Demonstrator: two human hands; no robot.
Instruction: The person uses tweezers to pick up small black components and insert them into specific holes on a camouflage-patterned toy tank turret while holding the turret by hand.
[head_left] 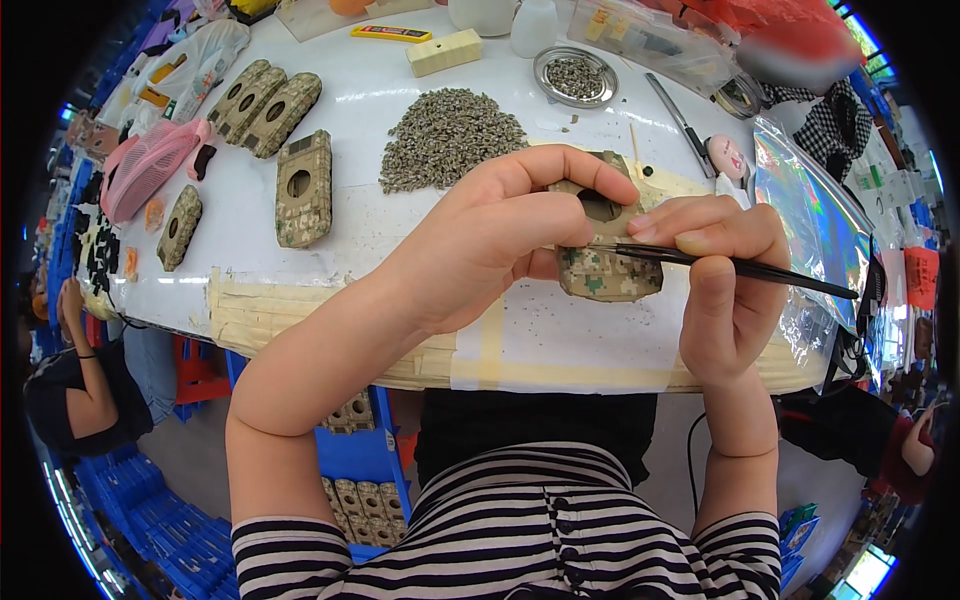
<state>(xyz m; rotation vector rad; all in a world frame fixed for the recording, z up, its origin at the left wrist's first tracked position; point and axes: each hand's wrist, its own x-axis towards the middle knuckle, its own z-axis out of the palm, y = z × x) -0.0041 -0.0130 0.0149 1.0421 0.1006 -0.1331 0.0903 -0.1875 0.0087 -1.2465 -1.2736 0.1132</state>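
Note:
My left hand (500,215) is closed around a toy tank hull (612,275) in camouflage colours, with a round hole in its top. Black tweezers (740,265) are pinched in my right hand (735,260), their tips on the hull next to my left thumb. Whether the tips grip a small part is hidden. Behind my left hand lies a heap of tiny brownish-green parts (450,135). To the left, another hull (304,190) rests on the table, with several more hulls (265,105) behind it and a smaller camouflage piece (180,228) beside it.
On the table (350,275) are a round metal dish (576,78) of tiny parts, a pale block (444,53), a yellow cutter (391,34), a black pen-like tool (678,120) and a pink mesh pouch (150,170). Shiny film (810,220) lies right. Blue crates (360,455) hold hulls below.

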